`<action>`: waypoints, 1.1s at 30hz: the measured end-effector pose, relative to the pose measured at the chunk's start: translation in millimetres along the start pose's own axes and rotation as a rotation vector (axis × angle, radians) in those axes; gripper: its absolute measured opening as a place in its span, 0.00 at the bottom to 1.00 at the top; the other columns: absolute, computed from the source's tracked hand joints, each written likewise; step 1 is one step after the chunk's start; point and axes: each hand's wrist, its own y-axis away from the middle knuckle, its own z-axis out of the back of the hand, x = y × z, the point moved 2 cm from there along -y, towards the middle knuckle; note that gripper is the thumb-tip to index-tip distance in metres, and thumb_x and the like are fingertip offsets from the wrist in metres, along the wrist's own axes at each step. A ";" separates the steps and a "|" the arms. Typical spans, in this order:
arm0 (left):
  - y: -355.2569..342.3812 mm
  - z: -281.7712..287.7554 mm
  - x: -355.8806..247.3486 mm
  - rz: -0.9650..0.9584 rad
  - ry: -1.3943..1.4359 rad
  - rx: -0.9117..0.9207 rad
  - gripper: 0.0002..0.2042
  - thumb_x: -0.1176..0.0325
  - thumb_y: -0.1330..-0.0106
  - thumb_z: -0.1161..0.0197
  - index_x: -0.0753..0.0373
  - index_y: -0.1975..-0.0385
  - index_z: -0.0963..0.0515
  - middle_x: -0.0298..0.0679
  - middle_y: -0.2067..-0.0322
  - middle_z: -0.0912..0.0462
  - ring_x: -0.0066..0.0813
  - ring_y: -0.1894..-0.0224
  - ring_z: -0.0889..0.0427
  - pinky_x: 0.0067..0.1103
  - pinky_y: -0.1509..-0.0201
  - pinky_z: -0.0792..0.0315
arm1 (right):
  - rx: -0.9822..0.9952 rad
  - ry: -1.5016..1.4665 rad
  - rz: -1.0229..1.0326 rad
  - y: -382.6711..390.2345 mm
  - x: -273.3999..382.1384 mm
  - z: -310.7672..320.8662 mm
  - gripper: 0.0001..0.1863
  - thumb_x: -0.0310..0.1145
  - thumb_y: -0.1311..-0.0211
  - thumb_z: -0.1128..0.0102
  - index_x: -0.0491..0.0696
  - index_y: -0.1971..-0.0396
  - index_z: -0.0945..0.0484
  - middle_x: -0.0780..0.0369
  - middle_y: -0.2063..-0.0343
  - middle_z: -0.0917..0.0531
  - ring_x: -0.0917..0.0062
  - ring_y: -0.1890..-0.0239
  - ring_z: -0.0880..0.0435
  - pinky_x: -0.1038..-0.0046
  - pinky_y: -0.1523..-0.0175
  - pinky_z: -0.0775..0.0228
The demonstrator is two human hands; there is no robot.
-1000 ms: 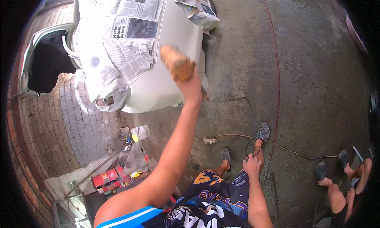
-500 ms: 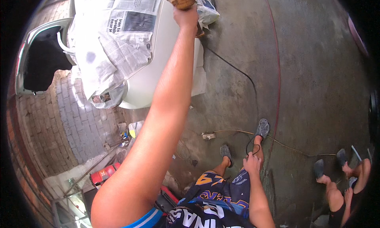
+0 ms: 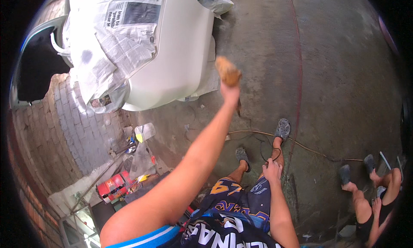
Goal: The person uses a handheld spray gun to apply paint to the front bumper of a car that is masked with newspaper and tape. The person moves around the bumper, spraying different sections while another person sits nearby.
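Left hand (image 3: pixel 230 92), arm outstretched, gripping tan-brown tool (image 3: pixel 228 71), too blurred to identify closer; tool is above concrete floor (image 3: pixel 262 28), just right of white car body (image 3: pixel 174 63) partly covered in newspaper (image 3: pixel 129 39). Right hand (image 3: pixel 272 170) at the knee, fingers curled on thin black hose (image 3: pixel 263 153). Red hose (image 3: pixel 300 67) crosses floor to the right; co-worker's bare legs (image 3: pixel 362 203) farther right.

White panel (image 3: pixel 178 58) bright, floor (image 3: pixel 340 75) dimmer — held tool (image 3: pixel 228 70) slightly blurred — edges bowing into black.
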 end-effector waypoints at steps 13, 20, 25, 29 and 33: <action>142.7 83.9 -33.5 -0.081 0.212 -0.056 0.19 0.77 0.48 0.33 0.65 0.55 0.28 0.43 0.62 0.19 0.36 0.58 0.19 0.27 0.56 0.26 | -0.030 0.149 0.054 8.6 14.9 15.9 0.16 0.43 0.46 0.41 0.51 0.61 0.26 0.57 0.63 0.18 0.61 0.53 0.21 0.49 0.38 0.47; 103.6 126.8 -144.5 -0.387 0.321 0.111 0.21 0.76 0.50 0.33 0.66 0.55 0.29 0.46 0.61 0.19 0.40 0.57 0.19 0.26 0.56 0.27 | 0.067 0.289 0.114 19.2 22.8 36.3 0.23 0.46 0.46 0.40 0.49 0.53 0.30 0.53 0.57 0.19 0.58 0.50 0.22 0.50 0.40 0.44; 203.6 228.0 -118.3 -0.191 -0.036 0.038 0.14 0.73 0.42 0.37 0.65 0.56 0.28 0.37 0.66 0.23 0.30 0.62 0.22 0.25 0.59 0.27 | 0.147 0.359 0.093 25.0 32.7 59.1 0.28 0.50 0.46 0.42 0.49 0.50 0.31 0.52 0.55 0.19 0.58 0.49 0.22 0.52 0.42 0.42; 258.8 272.3 -93.6 0.494 0.601 -0.172 0.07 0.73 0.40 0.37 0.61 0.65 0.28 0.31 0.74 0.25 0.20 0.76 0.27 0.19 0.73 0.31 | 0.226 0.481 0.094 26.1 44.1 80.8 0.28 0.51 0.45 0.43 0.50 0.49 0.31 0.52 0.55 0.19 0.58 0.48 0.22 0.53 0.43 0.40; 248.0 271.2 -105.9 0.455 0.659 -0.165 0.07 0.72 0.40 0.35 0.60 0.69 0.28 0.29 0.77 0.27 0.17 0.79 0.29 0.17 0.77 0.33 | 0.224 0.547 0.115 25.2 55.9 94.1 0.26 0.51 0.45 0.44 0.52 0.50 0.29 0.52 0.55 0.19 0.58 0.49 0.22 0.55 0.44 0.38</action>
